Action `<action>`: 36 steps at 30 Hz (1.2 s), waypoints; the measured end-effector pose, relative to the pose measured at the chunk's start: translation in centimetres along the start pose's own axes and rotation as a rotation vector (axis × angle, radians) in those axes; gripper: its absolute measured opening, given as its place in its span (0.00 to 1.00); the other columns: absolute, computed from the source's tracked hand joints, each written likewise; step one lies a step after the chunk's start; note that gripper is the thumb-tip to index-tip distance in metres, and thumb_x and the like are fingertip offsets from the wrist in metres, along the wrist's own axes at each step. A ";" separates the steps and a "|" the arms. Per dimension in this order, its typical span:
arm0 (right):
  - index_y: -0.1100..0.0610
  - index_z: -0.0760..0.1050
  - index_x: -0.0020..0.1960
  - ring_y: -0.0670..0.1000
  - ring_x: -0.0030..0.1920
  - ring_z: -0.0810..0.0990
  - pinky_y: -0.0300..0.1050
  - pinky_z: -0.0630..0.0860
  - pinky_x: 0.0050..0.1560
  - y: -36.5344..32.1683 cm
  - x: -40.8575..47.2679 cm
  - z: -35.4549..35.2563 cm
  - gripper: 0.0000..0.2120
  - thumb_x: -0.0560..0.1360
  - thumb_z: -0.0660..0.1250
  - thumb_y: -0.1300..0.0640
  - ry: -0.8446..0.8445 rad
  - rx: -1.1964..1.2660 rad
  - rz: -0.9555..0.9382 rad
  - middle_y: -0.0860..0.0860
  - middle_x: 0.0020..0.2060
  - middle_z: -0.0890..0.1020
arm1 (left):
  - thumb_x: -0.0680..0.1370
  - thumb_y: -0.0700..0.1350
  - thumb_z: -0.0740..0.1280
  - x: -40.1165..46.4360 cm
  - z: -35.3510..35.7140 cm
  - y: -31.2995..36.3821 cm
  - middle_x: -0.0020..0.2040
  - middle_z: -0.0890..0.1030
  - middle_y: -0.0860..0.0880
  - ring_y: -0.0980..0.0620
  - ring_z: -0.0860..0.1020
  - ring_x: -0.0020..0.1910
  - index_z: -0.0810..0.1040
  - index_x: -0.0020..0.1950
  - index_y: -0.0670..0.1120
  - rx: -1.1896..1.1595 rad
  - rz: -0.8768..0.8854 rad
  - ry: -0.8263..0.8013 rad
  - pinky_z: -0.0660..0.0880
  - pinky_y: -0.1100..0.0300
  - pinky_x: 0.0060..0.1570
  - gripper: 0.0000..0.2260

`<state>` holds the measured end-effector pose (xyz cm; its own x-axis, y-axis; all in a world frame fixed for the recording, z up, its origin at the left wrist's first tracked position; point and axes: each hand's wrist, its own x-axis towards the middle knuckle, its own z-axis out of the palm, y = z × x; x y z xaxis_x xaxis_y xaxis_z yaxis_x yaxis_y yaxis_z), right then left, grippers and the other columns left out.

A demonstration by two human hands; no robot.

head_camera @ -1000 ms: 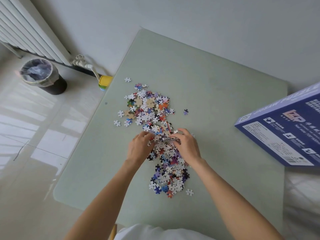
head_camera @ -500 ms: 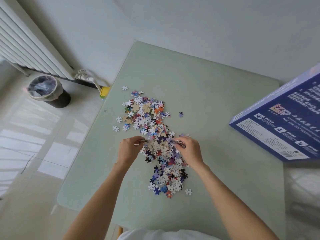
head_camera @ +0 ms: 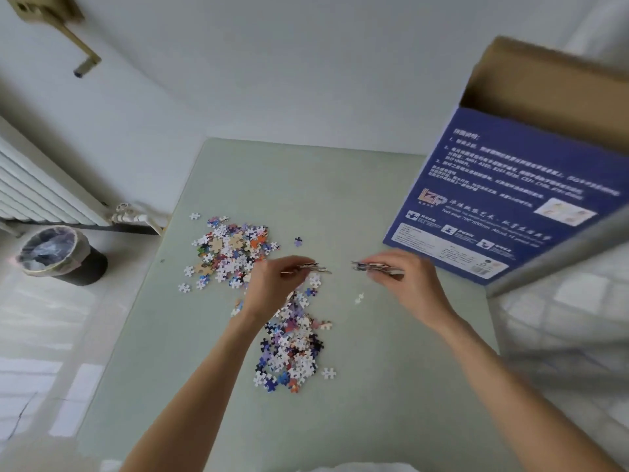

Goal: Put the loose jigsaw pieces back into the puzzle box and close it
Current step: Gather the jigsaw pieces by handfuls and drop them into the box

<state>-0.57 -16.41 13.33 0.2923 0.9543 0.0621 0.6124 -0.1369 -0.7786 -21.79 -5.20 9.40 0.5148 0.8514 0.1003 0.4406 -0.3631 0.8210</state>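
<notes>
Loose jigsaw pieces [head_camera: 235, 247] lie in a long colourful scatter down the pale green table [head_camera: 357, 199], with a second clump [head_camera: 289, 356] nearer me. My left hand [head_camera: 275, 287] is raised over the scatter and pinches a small stack of pieces. My right hand [head_camera: 405, 281] is lifted off the table to the right and grips another stack of pieces. The blue puzzle box [head_camera: 510, 199] stands tilted at the right, its brown cardboard inside [head_camera: 544, 80] open at the top. A single piece [head_camera: 359, 298] lies between my hands.
A white radiator [head_camera: 41, 189] runs along the left wall, with a lined black bin [head_camera: 58, 257] on the floor beside it. A grey bar [head_camera: 561, 253] crosses in front of the box at the right. One stray purple piece [head_camera: 298, 241] lies apart.
Both hands have lifted from the pile with pieces and spread apart, the right one moving toward the box. The view has tilted up, showing the box's open top.
</notes>
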 end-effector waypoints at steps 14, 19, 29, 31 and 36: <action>0.54 0.81 0.55 0.42 0.46 0.76 0.24 0.68 0.44 -0.6 8.0 -25.9 0.11 0.72 0.71 0.57 0.440 -0.312 -0.136 0.46 0.47 0.80 | 0.73 0.42 0.68 18.2 7.4 24.9 0.42 0.84 0.50 0.56 0.81 0.40 0.83 0.51 0.48 0.022 0.645 0.058 0.75 0.67 0.43 0.09; 0.56 0.81 0.55 0.49 0.46 0.78 0.43 0.73 0.49 2.0 9.2 -26.6 0.11 0.73 0.71 0.57 0.391 -0.407 -0.106 0.53 0.48 0.83 | 0.71 0.41 0.64 21.7 9.5 26.9 0.41 0.84 0.49 0.51 0.80 0.38 0.83 0.51 0.49 0.145 0.669 -0.024 0.77 0.57 0.42 0.12; 0.51 0.80 0.56 0.50 0.50 0.80 0.47 0.76 0.53 3.4 9.7 -27.1 0.12 0.73 0.70 0.56 0.303 -0.482 -0.042 0.50 0.50 0.84 | 0.76 0.50 0.67 23.7 10.0 27.0 0.43 0.84 0.50 0.49 0.80 0.42 0.81 0.49 0.47 0.506 0.599 -0.239 0.75 0.54 0.47 0.09; 0.51 0.79 0.57 0.50 0.46 0.80 0.48 0.77 0.50 3.0 9.8 -27.0 0.13 0.72 0.71 0.55 0.291 -0.468 -0.045 0.50 0.48 0.83 | 0.75 0.49 0.67 23.7 9.8 27.1 0.45 0.84 0.51 0.52 0.80 0.44 0.82 0.50 0.47 0.480 0.600 -0.229 0.75 0.55 0.51 0.08; 0.53 0.80 0.54 0.44 0.39 0.81 0.42 0.79 0.48 2.1 10.4 -26.8 0.10 0.72 0.71 0.59 0.239 -0.396 -0.053 0.46 0.42 0.82 | 0.74 0.49 0.69 22.6 9.7 26.5 0.43 0.84 0.54 0.58 0.80 0.41 0.82 0.50 0.49 0.356 0.661 -0.266 0.77 0.58 0.49 0.07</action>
<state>23.45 -13.86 29.04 0.3855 0.8813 0.2732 0.8508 -0.2249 -0.4749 8.69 0.78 27.98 0.8901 0.3146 0.3297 0.1678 -0.8989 0.4047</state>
